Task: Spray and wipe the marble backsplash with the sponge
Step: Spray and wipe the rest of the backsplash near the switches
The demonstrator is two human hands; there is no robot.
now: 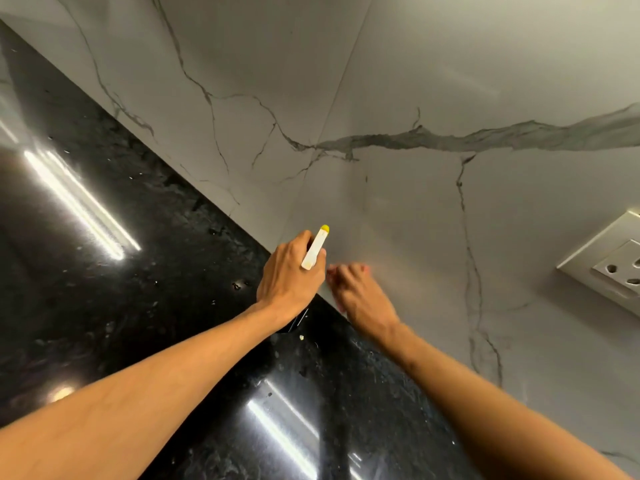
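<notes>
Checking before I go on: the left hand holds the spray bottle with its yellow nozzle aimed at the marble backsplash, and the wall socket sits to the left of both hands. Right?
Not quite. In the head view the wall socket sits to the right of both hands. The rest holds: the left hand holds the spray bottle, yellow nozzle aimed at the marble backsplash.

You have bare wall (433, 81) above and left, bare black table (104, 237) left, socket (613, 268) jutting at right.

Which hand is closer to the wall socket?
Right. The right hand is at the backsplash, nearer the socket. The left hand, gripping the spray bottle, is farther away, beyond the right hand.
</notes>
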